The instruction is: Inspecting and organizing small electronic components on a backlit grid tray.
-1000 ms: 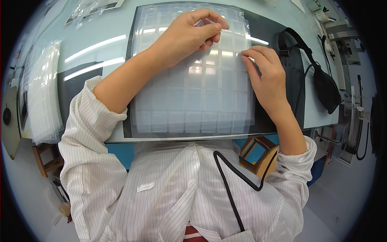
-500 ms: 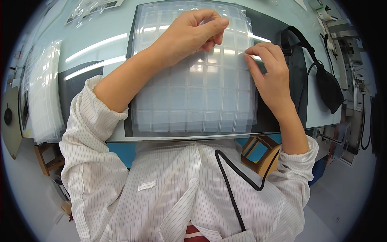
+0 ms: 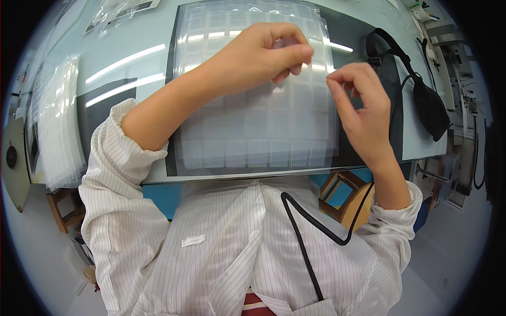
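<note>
Clear plastic pocket sheets [image 3: 258,124] lie on a dark mat [image 3: 350,150] straight ahead of the person, their longer side seeming to run away from the body. The left hand [image 3: 263,58] is over their far half, fingers curled toward the thumb; the right hand [image 3: 363,108], fingertips narrow, is by their right edge, and whether either grips anything cannot be told.

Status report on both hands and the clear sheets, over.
Left grip curled over clear gridded sheets. Right grip by their right edge; holding unclear. Sheets lie on dark mat. Black strapped pouch off right.
</note>
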Tool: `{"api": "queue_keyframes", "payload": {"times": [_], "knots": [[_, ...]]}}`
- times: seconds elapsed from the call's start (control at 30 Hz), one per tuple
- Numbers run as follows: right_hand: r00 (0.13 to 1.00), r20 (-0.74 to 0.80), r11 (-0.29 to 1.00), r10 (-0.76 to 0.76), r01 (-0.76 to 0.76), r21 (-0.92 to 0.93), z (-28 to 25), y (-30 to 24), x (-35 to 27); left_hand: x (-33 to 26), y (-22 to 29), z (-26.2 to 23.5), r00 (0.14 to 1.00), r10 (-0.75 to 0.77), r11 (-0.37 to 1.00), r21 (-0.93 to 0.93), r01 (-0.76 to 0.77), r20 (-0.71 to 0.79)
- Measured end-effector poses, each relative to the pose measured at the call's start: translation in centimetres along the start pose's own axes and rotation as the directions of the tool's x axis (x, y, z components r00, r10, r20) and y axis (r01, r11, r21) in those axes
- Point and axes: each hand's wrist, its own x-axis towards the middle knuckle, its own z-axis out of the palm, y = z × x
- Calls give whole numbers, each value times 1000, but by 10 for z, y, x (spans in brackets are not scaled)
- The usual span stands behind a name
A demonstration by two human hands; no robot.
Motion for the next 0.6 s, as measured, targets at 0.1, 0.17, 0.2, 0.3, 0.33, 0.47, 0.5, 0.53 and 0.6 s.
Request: {"api": "queue_keyframes", "payload": {"times": [0.1, 0.17, 0.2, 0.3, 0.33, 0.47, 0.5, 0.53, 0.6], "knots": [[997, 11, 976, -73, 74, -204, 8, 5, -17, 1, -8, -1, 994, -36, 996, -82, 27, -108], [994, 2, 959, -108, 105, -264, 12, 8, -23, 1, -9, -1, 990, -37, 994, -105, 22, -138], [994, 2, 959, -106, 103, -262, 12, 9, -22, 1, -8, -2, 988, -51, 995, -90, 39, -144], [994, 34, 961, -102, 107, -254, 8, 10, -18, 5, -15, -4, 984, -71, 994, -96, 56, -164], [994, 43, 964, -97, 105, -244, 8, 10, -17, 6, -18, -5, 981, -75, 992, -118, 54, -179], [992, -14, 952, -124, 115, -282, 12, 9, -19, 7, -21, -4, 978, -89, 991, -114, 68, -189], [992, -14, 953, -123, 114, -282, 11, 10, -19, 7, -19, -4, 980, -87, 990, -123, 65, -180], [990, 5, 952, -144, 140, -272, 10, 12, -19, 7, -18, -3, 982, -84, 989, -132, 62, -170], [986, 23, 950, -165, 165, -263, 9, 13, -19, 6, -18, -2, 980, -94, 986, -152, 67, -175]]}}
